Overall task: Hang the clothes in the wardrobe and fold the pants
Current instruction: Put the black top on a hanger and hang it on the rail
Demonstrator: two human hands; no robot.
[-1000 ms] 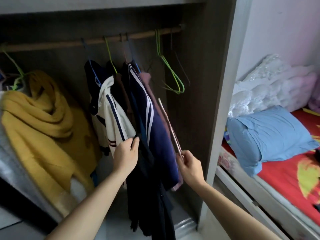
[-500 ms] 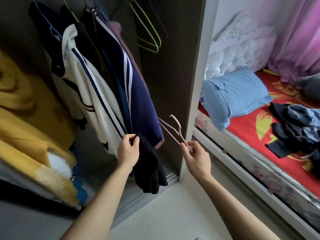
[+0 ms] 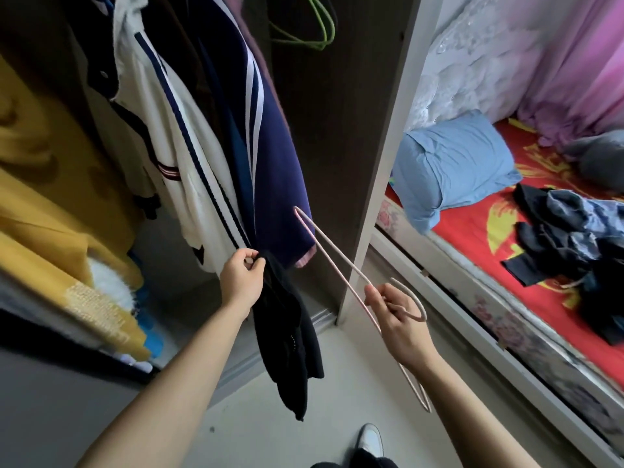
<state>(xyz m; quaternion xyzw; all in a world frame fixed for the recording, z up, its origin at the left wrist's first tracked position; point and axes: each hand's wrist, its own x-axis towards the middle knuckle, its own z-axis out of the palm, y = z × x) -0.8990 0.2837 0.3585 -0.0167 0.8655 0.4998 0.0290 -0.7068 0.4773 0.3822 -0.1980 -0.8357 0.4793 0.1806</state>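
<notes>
My left hand pinches the top of a black garment that dangles in front of the open wardrobe. My right hand grips a pale pink wire hanger near its hook; the hanger slants from upper left to lower right and carries nothing. Inside the wardrobe hang a white jacket with navy stripes and a navy jacket with white stripes. A heap of dark and blue clothes lies on the red bed sheet at the right.
The wardrobe's grey side post stands between the two hands and the bed. Green hangers hang at the top. Yellow fabric fills the left shelf. A blue pillow lies on the bed. My shoe is on the floor.
The view has tilted down and to the right. My right hand has drawn the pink hanger out of the wardrobe and lowered it. My left hand keeps its pinch on the black garment.
</notes>
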